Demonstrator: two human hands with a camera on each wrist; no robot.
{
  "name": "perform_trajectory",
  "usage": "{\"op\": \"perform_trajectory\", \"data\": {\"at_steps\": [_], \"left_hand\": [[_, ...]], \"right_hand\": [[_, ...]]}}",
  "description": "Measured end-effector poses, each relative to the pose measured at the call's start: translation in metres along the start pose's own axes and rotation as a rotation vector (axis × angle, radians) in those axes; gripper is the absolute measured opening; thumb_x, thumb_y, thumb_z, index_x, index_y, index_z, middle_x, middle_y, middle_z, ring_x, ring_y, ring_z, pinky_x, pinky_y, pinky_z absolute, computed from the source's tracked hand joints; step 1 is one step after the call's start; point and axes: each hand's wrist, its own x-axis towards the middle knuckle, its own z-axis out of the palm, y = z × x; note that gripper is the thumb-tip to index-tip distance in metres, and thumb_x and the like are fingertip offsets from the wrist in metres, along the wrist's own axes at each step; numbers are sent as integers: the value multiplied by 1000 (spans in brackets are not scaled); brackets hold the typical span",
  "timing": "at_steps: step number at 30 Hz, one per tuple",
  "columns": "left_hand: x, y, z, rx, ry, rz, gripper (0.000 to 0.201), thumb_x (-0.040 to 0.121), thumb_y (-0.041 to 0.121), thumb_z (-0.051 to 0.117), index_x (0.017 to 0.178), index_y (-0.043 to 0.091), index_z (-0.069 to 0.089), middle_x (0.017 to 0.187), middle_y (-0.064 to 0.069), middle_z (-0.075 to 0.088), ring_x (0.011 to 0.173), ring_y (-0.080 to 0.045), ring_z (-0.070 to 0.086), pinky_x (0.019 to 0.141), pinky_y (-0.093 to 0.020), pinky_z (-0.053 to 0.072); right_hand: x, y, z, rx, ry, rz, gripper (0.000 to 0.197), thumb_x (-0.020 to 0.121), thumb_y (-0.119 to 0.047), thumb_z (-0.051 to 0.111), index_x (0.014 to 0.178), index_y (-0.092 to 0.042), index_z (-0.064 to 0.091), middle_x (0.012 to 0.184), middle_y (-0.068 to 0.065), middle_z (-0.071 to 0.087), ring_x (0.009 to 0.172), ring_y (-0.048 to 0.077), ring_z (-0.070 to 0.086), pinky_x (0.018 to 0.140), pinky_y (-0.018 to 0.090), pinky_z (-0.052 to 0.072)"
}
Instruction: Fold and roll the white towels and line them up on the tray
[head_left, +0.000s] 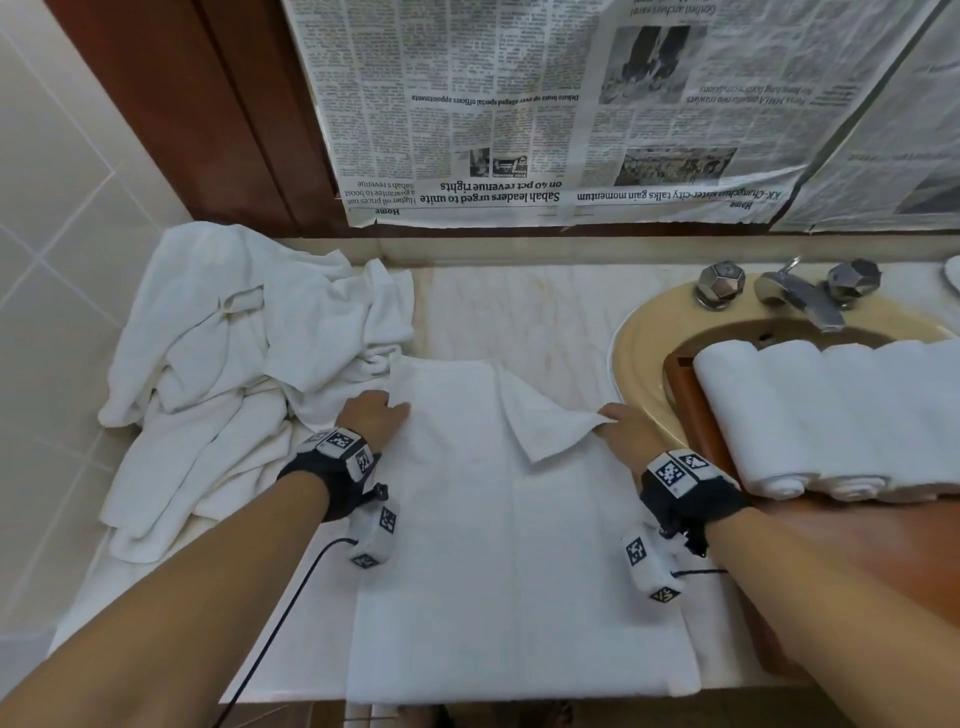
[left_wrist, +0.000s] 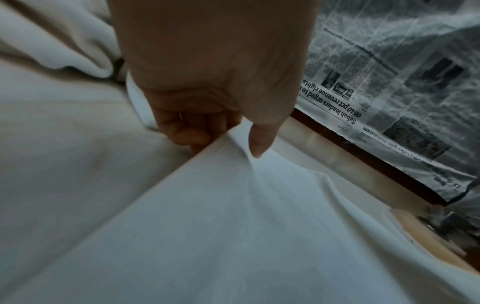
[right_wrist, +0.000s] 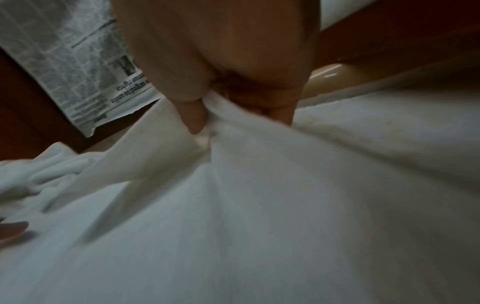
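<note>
Towel: my towel lies flat on the counter in front of me, folded long, its far right corner turned back toward me.
Left hand: my left hand pinches the far left edge, thumb on top and fingers curled under.
Right hand: my right hand grips the turned-back corner, cloth bunched between thumb and fingers.
Tray: the tray sits over the sink to my right, with rolls already lined up on it.
Pile: unfolded towels lie heaped at my left, touching my towel's far left corner.
Risk, skew: if one hand pulls further than the other, I judge the fold comes out crooked and the roll cones.
Risk, snag: my left pinch is right beside the pile, so I could drag a loose towel in.
Risk, slip: the right grip holds only a corner; it may slide free mid-fold.
</note>
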Motion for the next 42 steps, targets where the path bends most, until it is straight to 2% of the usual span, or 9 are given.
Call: {"op": "perform_trajectory", "data": {"at_steps": [2, 5, 10, 15, 18, 22, 25, 31, 42], "left_hand": [[15, 5, -6, -16, 33, 10, 35, 97, 37, 43, 91, 7, 60, 117, -17, 63, 108, -33, 56, 88, -35, 43], [32, 13, -15, -43, 45, 43, 38, 99, 30, 40, 110, 2, 63, 120, -19, 61, 114, -35, 54, 90, -33, 40], [49, 35, -44, -320, 67, 142, 37, 97, 31, 50, 81, 0, 64, 100, -19, 65, 102, -36, 59, 85, -37, 43], [77, 75, -91, -418, 190, 232, 40, 95, 30, 53, 65, 4, 54, 75, -17, 55, 79, -30, 53, 72, -34, 39], [98, 99, -94, -238, 317, 139, 30, 99, 25, 46, 107, 2, 63, 114, -23, 61, 108, -37, 54, 90, -38, 40], [86, 99, -46, -57, 298, 84, 63, 92, 38, 57, 147, 20, 32, 152, -6, 34, 139, -30, 29, 109, -46, 27], [66, 76, -4, 201, 119, 326, 70, 89, 42, 61, 149, 27, 29, 159, 2, 19, 144, -22, 18, 114, -42, 23], [61, 53, 20, 555, -122, 359, 71, 97, 58, 33, 153, 38, -4, 159, 7, -23, 148, -22, -16, 117, -45, 6], [90, 92, 14, 825, -135, 331, 68, 99, 58, 20, 152, 33, -16, 158, -3, -26, 147, -26, -18, 116, -52, -8]], "right_hand": [[12, -4, -10, 110, 22, 73, 22, 96, 0, 44, 96, 4, 65, 100, 19, 61, 100, 30, 54, 75, 27, 34], [26, -14, -22, 245, 8, 268, 34, 102, -8, 38, 126, 12, 51, 118, 20, 56, 119, 37, 51, 85, 29, 34], [40, -36, -53, 376, 42, 229, 57, 96, -54, 44, 110, -1, 58, 101, 14, 65, 97, 31, 62, 88, 37, 47], [79, -77, -90, 407, 151, 163, 57, 95, -53, 46, 112, 0, 58, 113, 19, 62, 107, 37, 59, 102, 44, 43], [104, -96, -90, 227, 255, 242, 59, 100, -46, 40, 131, 4, 47, 129, 22, 52, 116, 37, 51, 97, 37, 38], [90, -93, -54, -180, 391, 141, 56, 94, -36, 54, 139, -9, 36, 145, 18, 34, 131, 37, 34, 102, 45, 34], [59, -66, -16, -442, 247, -58, 53, 93, -37, 52, 140, -17, 38, 154, 10, 20, 140, 30, 22, 108, 42, 29], [52, -38, 15, -740, -26, -76, 66, 98, -51, 35, 151, -18, 15, 161, 11, -6, 148, 29, -3, 117, 42, 17], [97, -52, 14, -890, -102, -7, 74, 98, -58, 11, 152, -15, -14, 158, 16, -21, 148, 31, -11, 119, 42, 8]]}}
